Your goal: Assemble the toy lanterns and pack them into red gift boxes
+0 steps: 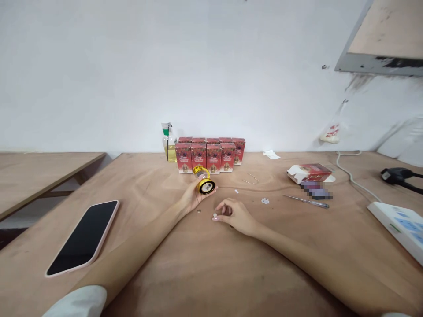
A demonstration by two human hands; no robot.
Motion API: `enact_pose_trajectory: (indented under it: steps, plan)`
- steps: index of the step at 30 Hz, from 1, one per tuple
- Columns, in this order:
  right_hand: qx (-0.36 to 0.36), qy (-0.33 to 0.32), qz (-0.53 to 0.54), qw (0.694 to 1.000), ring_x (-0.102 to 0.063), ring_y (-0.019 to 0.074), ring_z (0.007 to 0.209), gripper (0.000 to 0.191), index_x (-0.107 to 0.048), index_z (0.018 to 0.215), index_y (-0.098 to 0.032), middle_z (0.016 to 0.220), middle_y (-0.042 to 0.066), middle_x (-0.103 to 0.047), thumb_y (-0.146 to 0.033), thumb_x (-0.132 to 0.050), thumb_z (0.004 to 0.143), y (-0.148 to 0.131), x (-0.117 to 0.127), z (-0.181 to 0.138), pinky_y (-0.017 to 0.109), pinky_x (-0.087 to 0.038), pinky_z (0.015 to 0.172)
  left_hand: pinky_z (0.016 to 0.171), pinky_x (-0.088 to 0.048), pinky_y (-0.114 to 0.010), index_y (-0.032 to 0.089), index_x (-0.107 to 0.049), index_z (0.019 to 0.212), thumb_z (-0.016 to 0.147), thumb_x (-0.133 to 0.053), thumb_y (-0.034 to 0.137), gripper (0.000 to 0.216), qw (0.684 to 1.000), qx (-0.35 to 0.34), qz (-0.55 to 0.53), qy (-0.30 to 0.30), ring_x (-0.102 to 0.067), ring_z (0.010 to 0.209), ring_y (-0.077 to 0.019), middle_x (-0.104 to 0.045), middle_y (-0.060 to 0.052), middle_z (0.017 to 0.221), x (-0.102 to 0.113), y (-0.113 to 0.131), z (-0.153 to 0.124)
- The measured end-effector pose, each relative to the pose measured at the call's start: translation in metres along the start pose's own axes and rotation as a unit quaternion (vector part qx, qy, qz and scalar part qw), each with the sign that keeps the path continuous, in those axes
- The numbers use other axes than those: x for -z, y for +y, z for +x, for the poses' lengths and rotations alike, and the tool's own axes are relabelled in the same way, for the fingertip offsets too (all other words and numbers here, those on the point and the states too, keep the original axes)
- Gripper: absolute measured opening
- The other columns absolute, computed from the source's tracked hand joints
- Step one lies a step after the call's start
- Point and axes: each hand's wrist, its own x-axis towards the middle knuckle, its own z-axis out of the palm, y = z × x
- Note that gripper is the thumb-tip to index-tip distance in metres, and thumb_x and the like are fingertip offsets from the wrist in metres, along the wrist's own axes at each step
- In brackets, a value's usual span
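My left hand (193, 196) is closed around a small gold-based snow-globe ornament (204, 179), tipped so its round underside faces me. My right hand (235, 215) rests on the wooden table (185, 264) just right of it, fingers curled in a loose pinch at the tabletop; what they hold, if anything, is too small to name. A tiny round part (198, 211) lies on the table between the hands. Behind them stands a row of several red gift boxes (211, 155).
A black phone in a pink case (84, 237) lies at the left. A small bottle of yellow liquid (169, 144) stands beside the boxes. To the right are an opened red box (309, 172), a screwdriver (309, 201), a white cable (353, 178), a white box (401, 229) and small scraps (265, 200).
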Motion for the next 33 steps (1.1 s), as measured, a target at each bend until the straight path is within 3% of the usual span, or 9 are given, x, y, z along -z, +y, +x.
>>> enact_pose_trajectory:
  steps: [6,11,17,21,24,28,33]
  plan:
    - [0.037,-0.003,-0.044,0.998,-0.055,0.0116,0.061,0.011,-0.064,0.074,-0.019,0.069,-0.001,-0.061,-0.027,-0.071,0.075,0.002,-0.004,0.012,0.023,-0.041,0.056,0.083,-0.056,-0.036,0.011,-0.059,0.099,0.090,-0.050,0.035,0.027,0.999,0.032,-0.020,-0.009,-0.069,0.086,-0.0213,-0.068,-0.011,0.091,0.002,-0.005,-0.002]
    - [0.096,-0.010,-0.136,0.986,-0.058,0.0135,0.064,0.008,-0.062,0.082,-0.018,0.076,0.001,-0.062,-0.027,-0.061,0.084,0.007,-0.006,0.016,0.026,-0.044,0.060,0.080,-0.058,-0.031,0.012,-0.059,0.103,0.092,-0.045,0.041,0.034,0.997,0.072,-0.028,-0.025,-0.068,0.085,-0.0192,-0.068,-0.010,0.090,0.000,-0.008,-0.006]
    - [0.180,0.044,-0.215,0.959,-0.063,0.0195,0.072,0.017,-0.058,0.082,-0.018,0.082,0.007,-0.065,-0.026,-0.046,0.092,0.013,-0.013,0.020,0.030,-0.047,0.063,0.077,-0.058,-0.027,0.012,-0.057,0.112,0.093,-0.041,0.044,0.040,0.995,0.082,-0.031,-0.036,-0.068,0.090,-0.0199,-0.068,-0.012,0.097,0.001,-0.006,-0.005]
    - [0.237,0.128,-0.164,0.949,-0.063,0.0183,0.069,0.023,-0.056,0.083,-0.020,0.075,0.007,-0.065,-0.028,-0.039,0.095,0.010,-0.011,0.015,0.030,-0.049,0.064,0.077,-0.058,-0.026,0.011,-0.057,0.111,0.093,-0.041,0.044,0.041,0.996,0.085,-0.013,-0.036,-0.068,0.091,-0.0209,-0.067,-0.014,0.101,0.000,-0.006,-0.006]
    - [0.225,0.178,-0.101,0.953,-0.064,0.0170,0.070,0.020,-0.054,0.087,-0.021,0.078,0.006,-0.066,-0.029,-0.039,0.095,0.007,-0.006,0.012,0.029,-0.051,0.065,0.077,-0.059,-0.028,0.011,-0.058,0.109,0.093,-0.042,0.040,0.037,0.997,0.079,0.003,-0.026,-0.068,0.089,-0.0200,-0.067,-0.014,0.103,-0.001,-0.007,-0.006]
    - [0.186,0.197,-0.032,0.962,-0.067,0.0167,0.076,0.015,-0.054,0.089,-0.022,0.083,0.006,-0.068,-0.029,-0.042,0.094,0.004,-0.001,0.011,0.030,-0.054,0.069,0.080,-0.058,-0.031,0.013,-0.058,0.109,0.090,-0.050,0.040,0.034,0.997,0.067,0.007,-0.032,-0.068,0.088,-0.0186,-0.067,-0.012,0.105,-0.001,-0.008,-0.005]
    - [0.220,0.188,-0.011,0.957,-0.068,0.0174,0.084,0.011,-0.062,0.086,-0.022,0.087,0.006,-0.071,-0.024,-0.051,0.090,0.002,0.002,0.010,0.032,-0.055,0.075,0.075,-0.059,-0.028,0.012,-0.060,0.104,0.089,-0.051,0.040,0.033,0.997,0.072,0.009,-0.033,-0.068,0.085,-0.0178,-0.067,-0.012,0.101,0.000,-0.009,-0.005]
